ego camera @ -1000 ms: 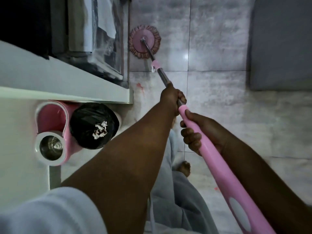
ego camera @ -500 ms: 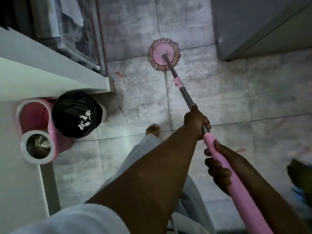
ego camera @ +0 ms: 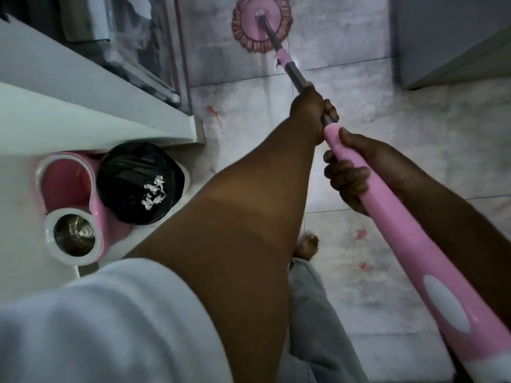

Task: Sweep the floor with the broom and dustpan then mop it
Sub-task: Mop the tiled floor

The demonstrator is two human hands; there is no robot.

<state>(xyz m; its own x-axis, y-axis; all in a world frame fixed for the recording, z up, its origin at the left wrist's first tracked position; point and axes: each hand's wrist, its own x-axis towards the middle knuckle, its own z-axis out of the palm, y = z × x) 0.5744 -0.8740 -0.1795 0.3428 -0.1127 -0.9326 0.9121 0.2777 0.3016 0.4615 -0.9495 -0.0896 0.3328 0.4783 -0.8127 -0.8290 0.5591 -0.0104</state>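
While both hands grip, mop [ego camera: 359, 172] head ahead

Mop head [ego camera: 261, 23]: top fringe was cut off by the upper picture edge; the part under the pole could not be seen.
Mop pole [ego camera: 296, 74]: a stretch was hidden inside the left hand [ego camera: 311, 111].
Pink handle [ego camera: 409, 230]: its end ran out past the lower right corner; the right hand [ego camera: 356, 172] covered part of it.
Spin bucket [ego camera: 70, 205]: right side was hidden behind the black bag [ego camera: 138, 183]; the steel basket's inside was too dark to read.
White scraps [ego camera: 153, 192]: too small to identify.
Shelf contents [ego camera: 132, 37]: blurred, dim, cut at the top.
Foot [ego camera: 307, 246]: mostly hidden by the forearm and trouser leg.
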